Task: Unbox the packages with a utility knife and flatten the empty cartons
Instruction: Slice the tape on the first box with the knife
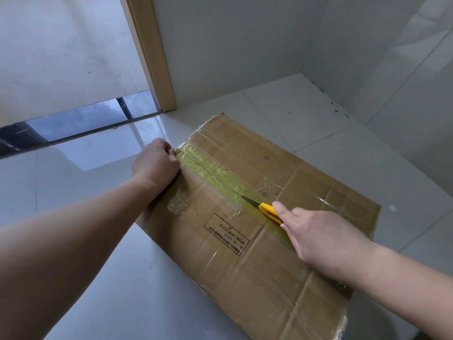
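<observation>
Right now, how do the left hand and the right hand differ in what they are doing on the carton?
The left hand is curled at the far end of the carton, at its edge, holding no tool; the right hand grips the yellow utility knife. The left hand sits at the far end of the green tape seam; the right hand is nearer the camera, with the blade in the seam. Both are bare and at the same carton.

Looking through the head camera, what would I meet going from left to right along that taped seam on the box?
Left hand gripping the carton's edge → yellow-green tape along the seam → knife blade in the seam → yellow utility knife → right hand holding it.
</observation>
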`<state>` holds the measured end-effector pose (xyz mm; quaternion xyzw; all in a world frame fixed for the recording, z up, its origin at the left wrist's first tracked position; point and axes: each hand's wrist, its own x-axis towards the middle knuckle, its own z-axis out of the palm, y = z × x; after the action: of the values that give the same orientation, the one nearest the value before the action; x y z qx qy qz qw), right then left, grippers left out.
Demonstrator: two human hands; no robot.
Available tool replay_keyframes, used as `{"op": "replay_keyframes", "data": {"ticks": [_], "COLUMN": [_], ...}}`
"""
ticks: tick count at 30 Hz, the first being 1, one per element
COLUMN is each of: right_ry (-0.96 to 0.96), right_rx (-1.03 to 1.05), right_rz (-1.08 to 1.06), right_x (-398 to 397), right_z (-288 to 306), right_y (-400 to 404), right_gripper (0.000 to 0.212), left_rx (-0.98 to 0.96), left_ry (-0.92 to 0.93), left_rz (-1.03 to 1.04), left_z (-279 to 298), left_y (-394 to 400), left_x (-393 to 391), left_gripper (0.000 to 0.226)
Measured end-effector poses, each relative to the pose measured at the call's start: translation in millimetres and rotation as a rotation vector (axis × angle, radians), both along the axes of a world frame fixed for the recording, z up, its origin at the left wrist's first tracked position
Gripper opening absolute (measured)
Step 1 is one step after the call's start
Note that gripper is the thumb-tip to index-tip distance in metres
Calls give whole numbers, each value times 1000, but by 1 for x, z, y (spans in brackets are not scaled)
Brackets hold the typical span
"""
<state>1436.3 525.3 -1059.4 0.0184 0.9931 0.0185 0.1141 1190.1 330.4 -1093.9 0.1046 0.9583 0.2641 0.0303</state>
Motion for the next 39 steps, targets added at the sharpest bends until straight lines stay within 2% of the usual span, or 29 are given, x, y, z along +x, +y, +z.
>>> {"op": "replay_keyframes", "data": {"ticks": [17,20,26,37,39], "right_ry": [-44,2,214,169,153], "right_rx": [-81,-58,41,93,95], "right_rz": [16,8,70,17,0], "right_x": [13,25,47,66,67], "right_z": [-1,-5,-17,-9,-9], "right_y": [9,12,23,25,25], "right_gripper": [51,51,44,65,67], "left_rx": [2,6,9,-30,-64], "left_ry": [10,14,27,43,104], "left_rz": [-4,-7,-11,-1,-34], "left_z": [3,3,3,5,10], "left_y": [1,1,2,3,6], "left_x": [3,3,4,6,14], "left_gripper": [22,21,20,21,25]}}
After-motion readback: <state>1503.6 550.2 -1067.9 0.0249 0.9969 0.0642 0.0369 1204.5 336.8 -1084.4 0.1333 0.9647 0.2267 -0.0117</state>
